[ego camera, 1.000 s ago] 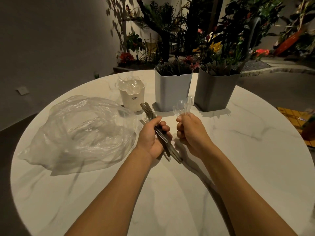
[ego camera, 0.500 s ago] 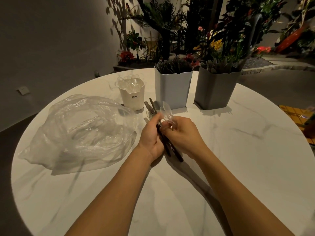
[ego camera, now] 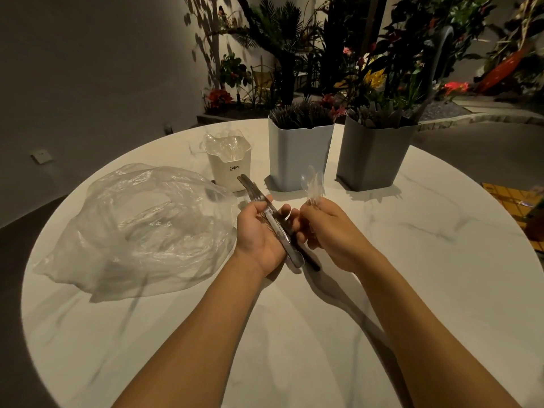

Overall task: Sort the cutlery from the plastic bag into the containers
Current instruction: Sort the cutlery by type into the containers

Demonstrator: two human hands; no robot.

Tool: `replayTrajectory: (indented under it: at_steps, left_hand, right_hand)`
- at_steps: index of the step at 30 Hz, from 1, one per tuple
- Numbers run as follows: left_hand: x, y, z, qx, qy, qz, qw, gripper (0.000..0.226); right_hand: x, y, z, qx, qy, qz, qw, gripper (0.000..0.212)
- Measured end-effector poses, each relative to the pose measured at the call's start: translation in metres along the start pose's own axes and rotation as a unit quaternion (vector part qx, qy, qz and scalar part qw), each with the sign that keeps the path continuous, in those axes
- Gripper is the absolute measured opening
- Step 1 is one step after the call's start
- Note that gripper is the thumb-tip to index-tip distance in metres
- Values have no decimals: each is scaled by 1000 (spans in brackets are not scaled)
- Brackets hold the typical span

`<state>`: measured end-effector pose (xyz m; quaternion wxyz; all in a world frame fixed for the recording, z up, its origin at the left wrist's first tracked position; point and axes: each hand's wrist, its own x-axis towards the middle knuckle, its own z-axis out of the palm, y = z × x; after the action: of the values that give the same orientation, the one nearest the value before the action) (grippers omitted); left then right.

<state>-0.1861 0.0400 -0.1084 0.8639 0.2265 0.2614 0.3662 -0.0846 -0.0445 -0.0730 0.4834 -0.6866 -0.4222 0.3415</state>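
Note:
My left hand point(ego camera: 259, 231) grips a bundle of dark plastic cutlery point(ego camera: 276, 228) that points up-left over the table centre. Just to its right, my right hand point(ego camera: 329, 231) pinches a few clear plastic spoons point(ego camera: 312, 184), bowls upward. A crumpled clear plastic bag point(ego camera: 141, 228) lies on the left of the table. Behind the hands stand three containers: a small white cup point(ego camera: 232, 169) holding clear spoons, a light grey bin point(ego camera: 297, 154) full of dark cutlery, and a darker grey bin point(ego camera: 374, 157) with grey cutlery.
The round white marble table point(ego camera: 412, 275) has its far edge just behind the containers. Plants and flowers point(ego camera: 368, 63) stand beyond it. A yellow mat point(ego camera: 512, 201) lies on the floor at the right.
My right hand, which had come in against the left hand's bundle, has drawn back to the right with the clear spoons raised. The left hand keeps its grip on the dark cutlery.

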Motion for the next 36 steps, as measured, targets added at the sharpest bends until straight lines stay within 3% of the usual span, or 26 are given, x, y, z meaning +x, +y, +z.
replayTrajectory:
  at_steps: [4,9,15,21,26,36]
  left_hand:
    - [0,1,1,-16,-28,-2,999,30]
    - [1,2,-2,-9,-64,-6,998,68]
    - [-4,3,0,-15,-44,-16,999,54]
    - [-6,1,5,-2,-27,-21,999,28]
    - [0,-1,3,12,-19,-33,999,40]
    - [6,-4,-1,-17,-35,-41,998,45]
  right_hand:
    - [1,2,9,-52,5,-45,998,26]
    - [5,9,19,-182,79,-65,978,15]
    - [1,10,23,-208,80,-55,973,30]
    - [0,8,24,-180,84,-79,977,25]
    - [4,11,23,-167,86,-49,981,12]
    - [2,5,17,-130,63,-23,989,35]
